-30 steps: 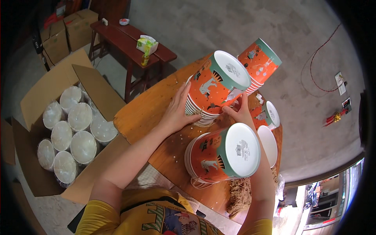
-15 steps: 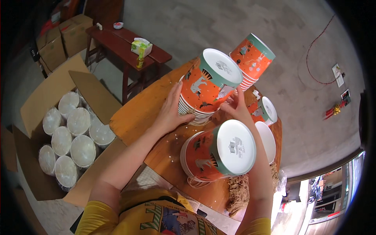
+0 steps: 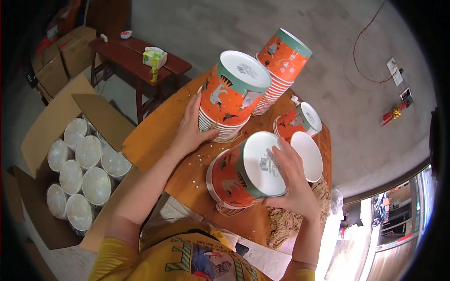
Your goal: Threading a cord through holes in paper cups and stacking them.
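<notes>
Right hand (image 3: pixel 295 187) off tall stack (image 3: pixel 229 103), now at nearer bucket (image 3: pixel 229 175) (fingers (image 3: pixel 289 157) over white base (image 3: pixel 260 164)).

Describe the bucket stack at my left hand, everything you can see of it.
The bucket stack stands upside down on the wooden table, its round white base facing up with small print on it. The top bucket looks like coated paper: orange with grey animal figures and a green band near the base. Many white rims are nested below, with thin tan cord beside the lower ones. Your left hand touches its left side.
</notes>
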Motion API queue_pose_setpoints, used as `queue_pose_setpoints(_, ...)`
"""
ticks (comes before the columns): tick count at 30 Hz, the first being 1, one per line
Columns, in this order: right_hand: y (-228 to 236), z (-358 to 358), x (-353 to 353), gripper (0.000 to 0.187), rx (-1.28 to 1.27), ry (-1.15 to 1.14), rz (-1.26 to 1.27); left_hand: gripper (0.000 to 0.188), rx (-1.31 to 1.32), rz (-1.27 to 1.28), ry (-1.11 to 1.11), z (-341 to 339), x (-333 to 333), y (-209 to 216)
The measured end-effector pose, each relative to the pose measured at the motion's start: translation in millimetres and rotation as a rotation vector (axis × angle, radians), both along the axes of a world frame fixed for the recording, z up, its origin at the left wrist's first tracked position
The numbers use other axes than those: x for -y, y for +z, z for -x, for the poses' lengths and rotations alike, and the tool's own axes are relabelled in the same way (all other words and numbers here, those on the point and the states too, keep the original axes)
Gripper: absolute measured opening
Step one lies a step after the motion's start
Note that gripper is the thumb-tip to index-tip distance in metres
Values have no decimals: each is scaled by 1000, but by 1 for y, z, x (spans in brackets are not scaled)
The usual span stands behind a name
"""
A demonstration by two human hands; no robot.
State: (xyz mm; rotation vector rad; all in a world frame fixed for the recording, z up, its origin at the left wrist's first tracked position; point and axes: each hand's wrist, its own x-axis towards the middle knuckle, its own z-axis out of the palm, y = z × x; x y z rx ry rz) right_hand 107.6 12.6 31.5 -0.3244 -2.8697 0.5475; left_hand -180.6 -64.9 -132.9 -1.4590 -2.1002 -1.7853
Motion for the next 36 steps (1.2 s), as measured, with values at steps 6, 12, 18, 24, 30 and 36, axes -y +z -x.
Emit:
queue_pose_setpoints(6, -1, -5, -1, 82, -229, 22, 0, 113, -2, -8, -6, -2, -2, -1)
queue_pose_setpoints(12, 29, -5, -4, 59, -335, 4, 16, 112, 18, -12, -15, -1, 1, 0)
queue_pose_setpoints(18, 59, -7, -18, 59, -216, 8, 46, 111, 22, -17, -17, -1, 0, 1)
queue_pose_setpoints(24, 54, -14, -22, 60, -270, 38, 40, 112, -3, 14, -10, -1, 2, 4)
queue_pose_setpoints(30, 33, -19, -22, 55, -491, -36, 30, 112, -20, 10, -1, -1, 2, 3)
queue_pose_setpoints(36, 21, -14, -19, 50, -495, -39, -107, 111, 0, 1, -4, 0, -1, -1)
